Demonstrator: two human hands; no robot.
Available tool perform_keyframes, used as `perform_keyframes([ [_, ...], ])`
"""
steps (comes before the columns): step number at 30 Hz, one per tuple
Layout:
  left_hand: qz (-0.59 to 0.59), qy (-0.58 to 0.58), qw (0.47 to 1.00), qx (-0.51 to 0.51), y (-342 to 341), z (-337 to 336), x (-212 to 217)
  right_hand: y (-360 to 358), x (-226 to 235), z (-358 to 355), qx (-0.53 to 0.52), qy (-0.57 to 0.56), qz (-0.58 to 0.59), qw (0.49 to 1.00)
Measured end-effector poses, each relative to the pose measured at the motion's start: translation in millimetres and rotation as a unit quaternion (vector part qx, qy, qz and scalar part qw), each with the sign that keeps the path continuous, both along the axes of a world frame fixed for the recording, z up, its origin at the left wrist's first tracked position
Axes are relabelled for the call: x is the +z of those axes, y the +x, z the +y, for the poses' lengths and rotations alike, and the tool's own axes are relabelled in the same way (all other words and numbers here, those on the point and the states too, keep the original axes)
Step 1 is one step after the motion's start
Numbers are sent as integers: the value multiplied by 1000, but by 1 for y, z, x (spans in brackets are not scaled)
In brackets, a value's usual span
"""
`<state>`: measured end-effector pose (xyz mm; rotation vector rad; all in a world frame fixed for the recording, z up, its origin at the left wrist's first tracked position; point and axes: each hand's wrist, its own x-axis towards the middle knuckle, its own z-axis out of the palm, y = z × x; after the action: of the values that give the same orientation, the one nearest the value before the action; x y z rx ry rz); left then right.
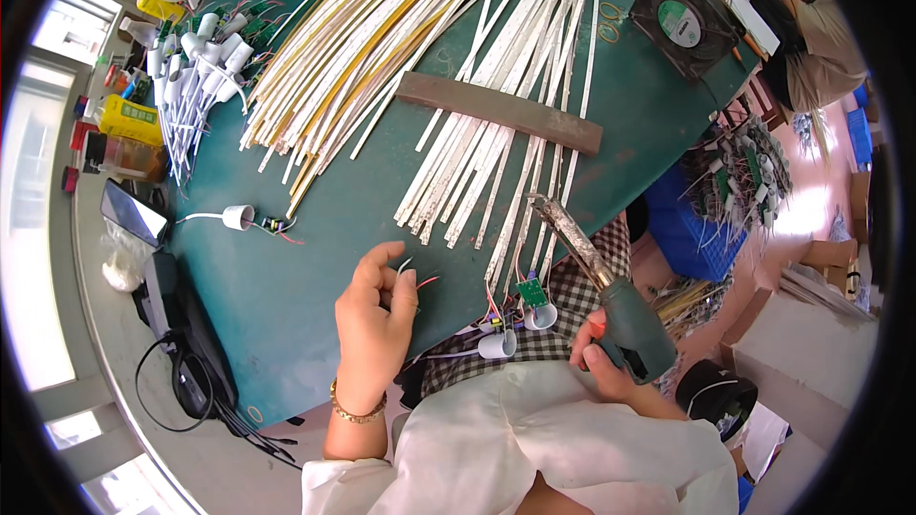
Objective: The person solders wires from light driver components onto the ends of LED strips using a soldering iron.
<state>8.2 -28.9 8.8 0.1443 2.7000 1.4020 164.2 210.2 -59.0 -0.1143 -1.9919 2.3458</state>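
Observation:
My left hand (375, 310) is over the near part of the green table, thumb and fingers pinched on thin wires (427, 280), one red-tipped and one pale. Most of their length is hidden by the fingers. To the right, my right hand (601, 367) grips the dark green handle of a soldering gun (637, 329). Its metal barrel tilts up and left, with the tip near the ends of the white LED strips (487, 157). At the table's near edge, a small green circuit board (532, 293) and white cylindrical caps (497, 343) hang wired to strip ends.
A brown bar (501, 113) lies across the strips. White caps with wires (200, 62) are heaped at the far left; one capped driver (239, 217) lies alone. A black fan (682, 24) stands far right, a phone (134, 213) at left. Blue crates (692, 229) hold more boards.

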Motion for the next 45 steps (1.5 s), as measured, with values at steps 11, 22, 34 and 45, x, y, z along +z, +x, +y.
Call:
perform_keyframes([
  [11, 100, -133, 980, -110, 1, 5, 2, -3, 5, 6, 92, 138, -8, 986],
  [22, 62, -114, 990, -57, 6, 16, -1, 1, -4, 8, 83, 126, 18, 988],
  [34, 159, -182, 960, -145, 2, 57, -6, 0, 14, 14, 90, 170, -88, 977],
  [45, 141, -145, 973, -114, -6, 56, -12, -23, 31, 24, 117, 234, -66, 963],
])
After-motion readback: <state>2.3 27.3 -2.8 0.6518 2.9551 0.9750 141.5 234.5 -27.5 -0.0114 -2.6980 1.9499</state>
